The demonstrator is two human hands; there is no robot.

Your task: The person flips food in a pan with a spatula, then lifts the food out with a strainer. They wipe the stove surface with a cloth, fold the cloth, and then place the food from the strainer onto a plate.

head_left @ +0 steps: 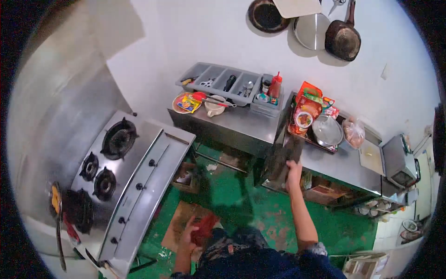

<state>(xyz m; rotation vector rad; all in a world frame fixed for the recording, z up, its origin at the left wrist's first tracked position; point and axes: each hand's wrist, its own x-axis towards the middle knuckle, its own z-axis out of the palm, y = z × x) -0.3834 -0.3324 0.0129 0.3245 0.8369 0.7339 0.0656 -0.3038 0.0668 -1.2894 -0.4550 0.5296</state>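
Observation:
Low in front of my body, my left hand [189,239] has its fingers curled against a red crumpled piece [204,229], cloth or plastic by its look. My right arm stretches forward to the steel counter's near left corner. There my right hand [293,174] is closed round the lower end of a dark, flat, broad object [291,151], blurred, whose exact kind I cannot tell. Just beyond it lies a tray of red food packets [309,109], with a steel bowl [327,130] and a clear plastic bag [354,133] of reddish-brown food to the right.
At left stands a gas stove [151,162] with several burners. A side counter [232,120] holds a grey cutlery tray [218,81], a mug [215,108], a plate [183,109] and a red squeeze bottle [275,86]. Cardboard [174,228] lies on the green floor.

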